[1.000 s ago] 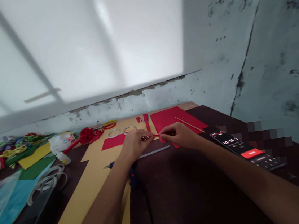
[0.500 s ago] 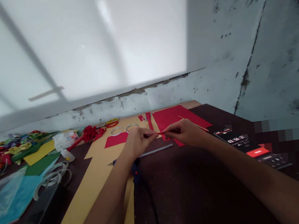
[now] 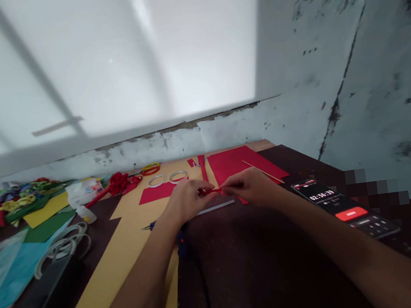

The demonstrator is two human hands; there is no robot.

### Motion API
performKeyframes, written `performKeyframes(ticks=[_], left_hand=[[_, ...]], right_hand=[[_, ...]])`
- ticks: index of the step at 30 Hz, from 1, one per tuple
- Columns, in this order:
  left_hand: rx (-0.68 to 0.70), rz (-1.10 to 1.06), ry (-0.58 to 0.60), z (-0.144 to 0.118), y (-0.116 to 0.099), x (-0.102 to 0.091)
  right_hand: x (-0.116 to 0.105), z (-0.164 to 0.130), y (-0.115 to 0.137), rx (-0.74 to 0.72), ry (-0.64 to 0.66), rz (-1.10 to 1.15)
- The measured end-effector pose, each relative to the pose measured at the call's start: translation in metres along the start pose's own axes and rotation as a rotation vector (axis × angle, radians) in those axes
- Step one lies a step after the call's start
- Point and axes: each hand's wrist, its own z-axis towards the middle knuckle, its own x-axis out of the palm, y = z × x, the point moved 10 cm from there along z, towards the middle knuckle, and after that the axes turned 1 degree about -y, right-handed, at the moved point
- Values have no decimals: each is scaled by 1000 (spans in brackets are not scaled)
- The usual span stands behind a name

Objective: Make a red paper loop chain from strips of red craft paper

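Left hand [image 3: 184, 204], fingers curled in a closed pinch, grips one end of a narrow red piece [image 3: 214, 190]; right hand [image 3: 250, 188], likewise closed to a pinch, has the other end. Piece lies level between the fingertips, centre of frame, above the dark table [image 3: 241, 264]. Two-ended hold presumably keeps it straight and steady.

Blue corded tool [image 3: 182, 247], partly hidden by the left wrist, points its metal tip over the tan sheet [image 3: 103, 271]; likely placed so to spare the table. Phone [image 3: 341, 207], right of frame, face up, probably so its screen can be read.

Count: silvery rings [image 3: 157, 185], two, upper left of the hands; thin stick [image 3: 263, 172], one, across the large red sheet [image 3: 242, 162]; grey strip [image 3: 217, 206], one, just below the hands; scissors [image 3: 151, 168], one; small white bottle [image 3: 86, 214], one. Colourful heap [image 3: 20, 199], far left: pieces too tangled to count.
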Motion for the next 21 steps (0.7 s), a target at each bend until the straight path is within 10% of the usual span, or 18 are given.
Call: performKeyframes(ticks=[21], left_hand=[[8, -63, 35, 0, -3, 7]], right_hand=[[-1, 0, 7, 4, -16, -24]])
